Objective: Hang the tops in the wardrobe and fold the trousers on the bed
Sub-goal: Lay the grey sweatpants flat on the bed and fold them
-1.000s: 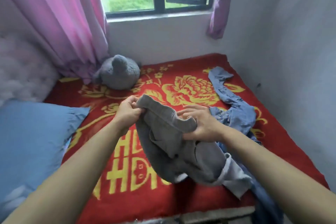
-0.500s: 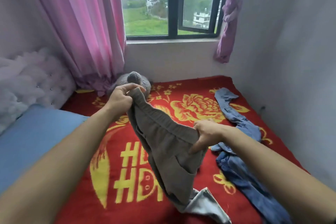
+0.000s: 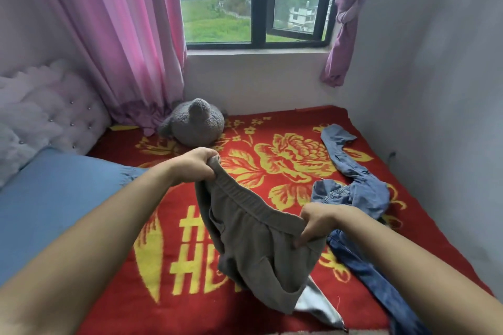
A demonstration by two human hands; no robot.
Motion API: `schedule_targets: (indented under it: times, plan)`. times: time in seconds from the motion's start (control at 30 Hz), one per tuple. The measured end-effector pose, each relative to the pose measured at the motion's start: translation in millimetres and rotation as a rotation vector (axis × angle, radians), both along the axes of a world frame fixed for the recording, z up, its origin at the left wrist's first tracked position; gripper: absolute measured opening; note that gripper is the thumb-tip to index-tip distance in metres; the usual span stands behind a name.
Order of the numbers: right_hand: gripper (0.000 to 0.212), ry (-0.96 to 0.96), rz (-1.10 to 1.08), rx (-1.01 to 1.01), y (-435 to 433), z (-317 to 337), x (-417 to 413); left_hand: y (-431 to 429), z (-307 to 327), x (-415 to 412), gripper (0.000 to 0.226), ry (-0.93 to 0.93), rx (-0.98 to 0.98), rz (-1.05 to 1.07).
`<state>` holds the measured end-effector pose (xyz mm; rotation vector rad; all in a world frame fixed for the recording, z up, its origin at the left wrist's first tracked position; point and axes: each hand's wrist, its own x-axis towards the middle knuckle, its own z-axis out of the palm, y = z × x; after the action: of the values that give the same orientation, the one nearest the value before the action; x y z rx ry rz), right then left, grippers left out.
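Trousers [image 3: 258,247] held up by waistband over bed [image 3: 285,122]: left hand [image 3: 197,164] and right hand [image 3: 315,221] both pinch it, arms extended.

Soft daylight from window [image 3: 255,0]; wide-angle edges bowed.

trousers [image 3: 258,247]: grey-brown, pale grey lining | jeans [image 3: 362,193]: blue denim | blanket [image 3: 285,149]: red, yellow flowers and letters | pillow [image 3: 54,198]: blue | plush toy [image 3: 196,122]: grey | curtain [image 3: 130,35]: pink
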<state>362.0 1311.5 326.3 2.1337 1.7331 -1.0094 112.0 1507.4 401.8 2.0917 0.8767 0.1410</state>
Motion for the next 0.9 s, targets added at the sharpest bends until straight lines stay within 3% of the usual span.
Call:
schedule_targets:
  times: [0.13,0.23,0.3,0.37,0.47,0.53,0.63,0.73,0.77,0.83,0.9]
  plan:
    - [0.020,0.013,-0.132,0.264,-2.4,14.2,35.2,8.5,-13.4,-9.0,0.034,0.075,-0.042,-0.038]
    - [0.008,-0.037,-0.139,0.504,-0.1,30.2,52.2,16.5,-20.5,-4.4,0.042,0.146,0.273,-0.040]
    - [0.008,-0.134,-0.056,0.596,6.1,37.1,54.1,15.9,-26.3,2.6,0.032,0.264,0.410,-0.081]
    - [0.011,-0.214,0.019,0.617,10.9,44.7,53.1,13.3,-30.5,9.1,0.023,0.375,0.404,-0.109]
    - [0.017,-0.318,0.073,0.550,10.7,60.8,56.5,8.7,-30.9,18.0,0.060,0.583,0.484,-0.184]
    - [0.029,-0.435,0.093,0.504,8.9,71.1,60.6,6.1,-27.2,23.2,0.058,0.642,0.609,-0.190]
    - [0.051,-0.481,0.042,0.507,9.4,83.6,62.6,5.8,-15.3,26.9,0.035,0.656,0.711,-0.180]
    - [0.066,-0.521,0.002,0.477,15.1,106.4,64.0,6.9,9.5,28.1,0.030,0.627,0.619,-0.125]
    - [0.057,-0.552,0.015,0.454,17.3,116.4,64.3,9.4,19.8,28.0,0.030,0.585,0.558,-0.096]
    - [0.019,-0.565,-0.007,0.435,22.2,136.5,66.0,18.7,40.3,28.3,0.027,0.469,0.502,-0.018]
    - [0.016,-0.518,-0.071,0.450,29.8,153.7,73.1,31.3,58.5,29.6,0.024,0.353,0.544,0.074]
